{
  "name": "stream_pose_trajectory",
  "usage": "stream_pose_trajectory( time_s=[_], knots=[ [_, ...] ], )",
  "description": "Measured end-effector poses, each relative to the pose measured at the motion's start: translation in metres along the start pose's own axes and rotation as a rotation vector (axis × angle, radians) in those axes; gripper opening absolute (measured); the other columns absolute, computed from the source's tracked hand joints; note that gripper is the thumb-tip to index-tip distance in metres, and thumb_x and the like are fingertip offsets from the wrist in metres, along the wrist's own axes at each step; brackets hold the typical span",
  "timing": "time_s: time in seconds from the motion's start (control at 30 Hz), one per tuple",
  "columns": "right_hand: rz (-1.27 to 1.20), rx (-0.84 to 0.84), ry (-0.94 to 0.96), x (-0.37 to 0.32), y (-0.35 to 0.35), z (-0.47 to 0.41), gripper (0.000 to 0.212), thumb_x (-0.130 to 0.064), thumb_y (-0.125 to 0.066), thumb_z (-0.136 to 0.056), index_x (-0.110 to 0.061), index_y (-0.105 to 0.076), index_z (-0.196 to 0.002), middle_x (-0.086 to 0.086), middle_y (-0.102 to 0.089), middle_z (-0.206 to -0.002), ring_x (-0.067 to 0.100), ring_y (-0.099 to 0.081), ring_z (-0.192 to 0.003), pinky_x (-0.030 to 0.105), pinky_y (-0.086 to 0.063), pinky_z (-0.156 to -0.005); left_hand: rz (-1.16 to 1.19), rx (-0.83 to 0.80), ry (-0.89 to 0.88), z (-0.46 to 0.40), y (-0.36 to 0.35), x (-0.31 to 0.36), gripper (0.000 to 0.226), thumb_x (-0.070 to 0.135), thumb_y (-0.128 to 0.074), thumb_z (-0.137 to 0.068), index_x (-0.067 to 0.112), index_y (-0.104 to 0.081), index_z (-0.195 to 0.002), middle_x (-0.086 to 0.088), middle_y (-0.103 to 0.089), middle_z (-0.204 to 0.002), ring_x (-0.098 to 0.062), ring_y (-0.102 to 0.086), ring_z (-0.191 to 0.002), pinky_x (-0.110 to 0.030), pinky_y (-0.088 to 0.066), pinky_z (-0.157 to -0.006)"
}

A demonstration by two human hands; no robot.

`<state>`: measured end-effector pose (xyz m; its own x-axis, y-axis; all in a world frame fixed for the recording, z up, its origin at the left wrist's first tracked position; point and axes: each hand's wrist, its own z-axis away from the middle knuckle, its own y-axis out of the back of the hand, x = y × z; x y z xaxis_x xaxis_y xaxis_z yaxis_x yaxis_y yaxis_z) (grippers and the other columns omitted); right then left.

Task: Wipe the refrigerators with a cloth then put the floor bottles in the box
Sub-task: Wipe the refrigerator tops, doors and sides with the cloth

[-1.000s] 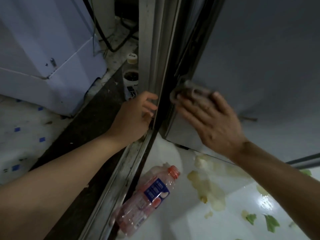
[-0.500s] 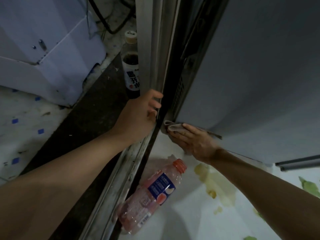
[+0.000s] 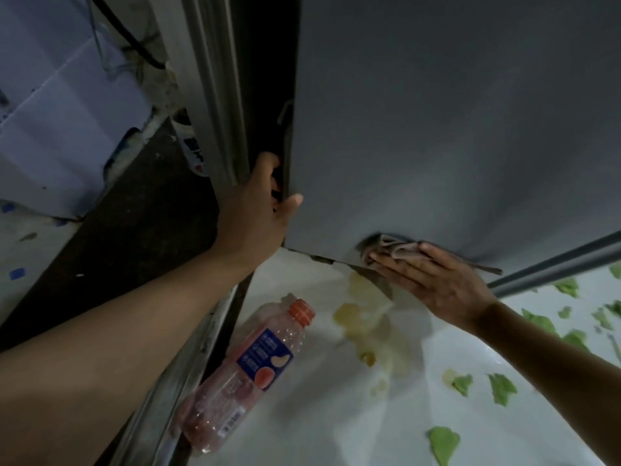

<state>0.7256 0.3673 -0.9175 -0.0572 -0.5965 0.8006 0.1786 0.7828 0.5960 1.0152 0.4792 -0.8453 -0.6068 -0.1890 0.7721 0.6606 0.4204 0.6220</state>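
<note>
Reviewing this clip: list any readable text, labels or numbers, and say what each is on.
No text can be read.
Pink bottle on the floor: blue label with white print and a barcode, too small and blurred.
Second bottle behind the door frame: white label with blue characters, partly hidden and blurred.

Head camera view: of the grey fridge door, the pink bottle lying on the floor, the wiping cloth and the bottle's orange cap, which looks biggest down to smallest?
1. Grey fridge door, filling most of the view.
2. Pink bottle; it lies nearer the camera, which may enlarge it.
3. Cloth, partly hidden under the right hand, so its full size is unsure.
4. Orange cap.
</note>
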Motion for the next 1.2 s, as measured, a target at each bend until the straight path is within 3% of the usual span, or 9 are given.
stream_pose_trajectory(
  time_s=[0.1, 0.27, 0.43, 0.57, 0.77, 0.9, 1.0, 1.13, 1.2],
  knots=[
    [-0.054, -0.056, -0.012, -0.007, 0.010, -0.012, 0.077, -0.021, -0.060, -0.083, -0.026, -0.021, -0.148, -0.003, -0.017, -0.156, 0.016, -0.008, -0.142, 0.040, 0.003, -0.117, -0.032, 0.005, 0.009, 0.003, -0.002, 0.002, 0.038, 0.027, -0.057, -0.091, 0.015, -0.040, -0.123, -0.007, -0.059, -0.108, -0.024, -0.061, -0.093, -0.049, -0.052, -0.080],
    [-0.067, 0.044, 0.021, -0.025, 0.028, -0.070, 0.091, -0.009, -0.047, -0.074, -0.017, 0.009, -0.146, 0.009, 0.021, -0.148, 0.027, 0.024, -0.135, 0.042, 0.010, -0.114, -0.039, -0.012, 0.053, 0.003, -0.001, 0.005, 0.038, 0.025, -0.056, -0.091, 0.011, -0.041, -0.123, -0.010, -0.060, -0.109, -0.030, -0.060, -0.098, -0.049, -0.049, -0.085],
    [-0.043, 0.049, 0.000, -0.013, 0.017, -0.033, 0.090, -0.009, -0.051, -0.073, -0.018, -0.002, -0.148, 0.008, 0.013, -0.152, 0.026, 0.015, -0.140, 0.042, 0.010, -0.117, -0.080, -0.022, 0.126, 0.003, 0.001, 0.005, 0.037, 0.027, -0.055, -0.092, 0.011, -0.046, -0.124, -0.007, -0.063, -0.104, -0.029, -0.060, -0.100, -0.048, -0.048, -0.088],
    [-0.085, 0.012, -0.078, 0.017, -0.006, 0.061, 0.086, 0.001, -0.058, -0.074, -0.018, -0.020, -0.150, 0.003, -0.023, -0.153, 0.024, -0.021, -0.143, 0.038, -0.001, -0.118, -0.094, -0.010, 0.104, 0.003, 0.000, 0.005, 0.029, 0.024, -0.055, -0.092, 0.009, -0.049, -0.116, -0.009, -0.063, -0.101, -0.030, -0.061, -0.097, -0.048, -0.049, -0.087],
    [-0.112, 0.030, -0.103, 0.020, -0.010, 0.072, 0.064, 0.002, -0.034, -0.091, -0.018, -0.017, -0.150, 0.000, -0.019, -0.156, 0.018, -0.001, -0.147, 0.036, -0.003, -0.118, -0.082, 0.054, 0.135, 0.007, -0.010, 0.012, 0.029, 0.018, -0.055, -0.091, 0.006, -0.048, -0.117, -0.015, -0.064, -0.106, -0.033, -0.061, -0.100, -0.041, -0.048, -0.089],
    [-0.058, 0.043, -0.054, 0.000, 0.010, 0.002, 0.087, -0.014, -0.058, -0.082, -0.021, -0.004, -0.149, 0.000, -0.003, -0.156, 0.017, 0.006, -0.140, 0.039, 0.003, -0.116, -0.072, 0.064, 0.190, 0.006, -0.012, 0.017, 0.030, 0.017, -0.059, -0.089, 0.006, -0.049, -0.115, -0.015, -0.065, -0.107, -0.031, -0.061, -0.103, -0.039, -0.047, -0.091],
    [-0.043, -0.016, 0.027, -0.003, 0.015, -0.011, 0.079, -0.012, -0.034, -0.086, -0.017, 0.018, -0.145, 0.002, 0.017, -0.152, 0.020, 0.020, -0.136, 0.042, 0.014, -0.111, -0.046, 0.041, 0.240, 0.004, -0.011, 0.019, 0.030, 0.019, -0.061, -0.088, 0.006, -0.050, -0.113, -0.017, -0.066, -0.103, -0.032, -0.062, -0.100, -0.043, -0.048, -0.092],
    [-0.103, -0.063, -0.030, 0.017, 0.002, 0.058, 0.063, -0.009, -0.026, -0.090, -0.025, -0.007, -0.148, -0.007, -0.014, -0.156, 0.009, -0.014, -0.142, 0.037, -0.008, -0.118, 0.004, 0.000, 0.269, 0.000, -0.008, 0.017, 0.031, 0.021, -0.060, -0.089, 0.004, -0.050, -0.113, -0.022, -0.065, -0.106, -0.036, -0.062, -0.102, -0.049, -0.047, -0.093],
    [-0.069, -0.053, -0.079, 0.030, -0.001, 0.095, 0.070, -0.004, -0.033, -0.090, -0.025, -0.007, -0.151, -0.007, -0.016, -0.156, 0.012, -0.013, -0.143, 0.038, -0.008, -0.120, 0.002, -0.009, 0.272, -0.002, -0.007, 0.015, 0.031, 0.023, -0.060, -0.089, 0.004, -0.050, -0.112, -0.021, -0.065, -0.110, -0.035, -0.062, -0.103, -0.050, -0.047, -0.093]
  ],
)
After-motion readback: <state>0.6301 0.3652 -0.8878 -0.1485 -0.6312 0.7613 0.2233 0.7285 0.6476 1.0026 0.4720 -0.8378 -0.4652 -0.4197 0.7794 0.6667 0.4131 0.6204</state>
